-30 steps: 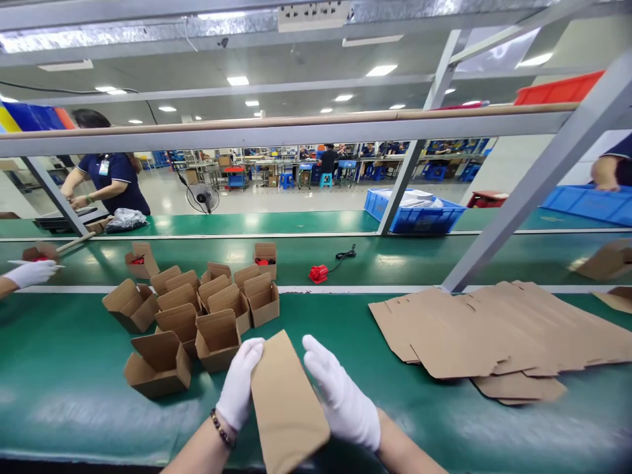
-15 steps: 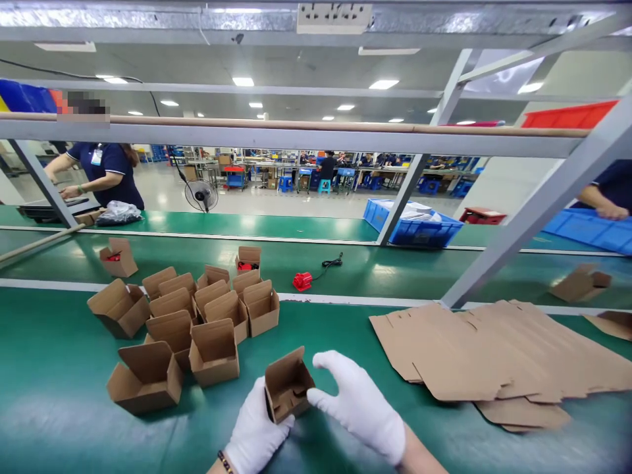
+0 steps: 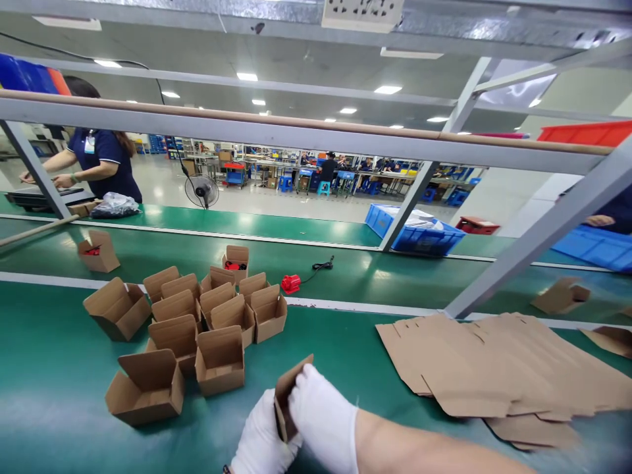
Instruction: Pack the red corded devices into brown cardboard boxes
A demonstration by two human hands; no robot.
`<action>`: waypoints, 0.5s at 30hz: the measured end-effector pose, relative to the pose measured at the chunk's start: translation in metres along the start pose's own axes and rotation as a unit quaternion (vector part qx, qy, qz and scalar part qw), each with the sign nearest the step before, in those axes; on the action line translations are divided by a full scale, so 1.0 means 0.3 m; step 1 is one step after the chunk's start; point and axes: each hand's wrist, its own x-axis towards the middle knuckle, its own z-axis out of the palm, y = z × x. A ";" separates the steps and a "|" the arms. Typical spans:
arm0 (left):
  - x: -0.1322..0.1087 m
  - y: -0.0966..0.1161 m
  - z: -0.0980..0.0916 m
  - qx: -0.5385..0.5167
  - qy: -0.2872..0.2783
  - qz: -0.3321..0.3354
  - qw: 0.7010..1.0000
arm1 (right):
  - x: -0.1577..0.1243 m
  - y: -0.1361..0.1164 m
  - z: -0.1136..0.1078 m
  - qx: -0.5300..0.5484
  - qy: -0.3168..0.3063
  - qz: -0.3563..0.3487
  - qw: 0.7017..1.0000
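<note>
In the head view, my left hand (image 3: 265,438), in a white glove, is wrapped round the outside of a small open cardboard box (image 3: 282,413) near the front of the green work surface. My right hand (image 3: 320,411), also gloved, is at the box's mouth. Its fingers reach over the rim into the box, and their tips are hidden. The box is tilted, with its lid flap standing up. To the left stand several open cardboard boxes (image 3: 220,362) with raised flaps. On the right lies a pile of flat cardboard blanks (image 3: 494,368).
On the strip beyond lie a red device with a black cord (image 3: 291,284) and boxes with red items, one being a box (image 3: 237,262) behind the group. A blue crate (image 3: 419,230) stands farther back. A slanted metal post (image 3: 533,230) rises at right. A co-worker (image 3: 101,158) stands at far left.
My right hand has moved left from beside the box into its mouth. The box has turned in my left hand. Red device and boxes on the far strip have shifted left.
</note>
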 end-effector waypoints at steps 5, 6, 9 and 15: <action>0.003 0.018 -0.006 0.102 -0.033 0.011 0.994 | -0.069 0.056 -0.155 -0.052 -0.072 -0.008 0.996; 0.004 0.023 -0.004 0.099 -0.035 0.012 0.994 | -0.073 0.044 -0.162 -0.072 -0.088 -0.001 0.994; 0.010 0.026 0.004 0.082 -0.036 0.023 0.996 | -0.041 -0.020 -0.155 -0.073 -0.128 0.000 0.989; 0.019 0.009 0.004 0.079 -0.042 0.011 0.996 | 0.151 -0.051 -0.195 0.018 -0.384 -0.016 0.923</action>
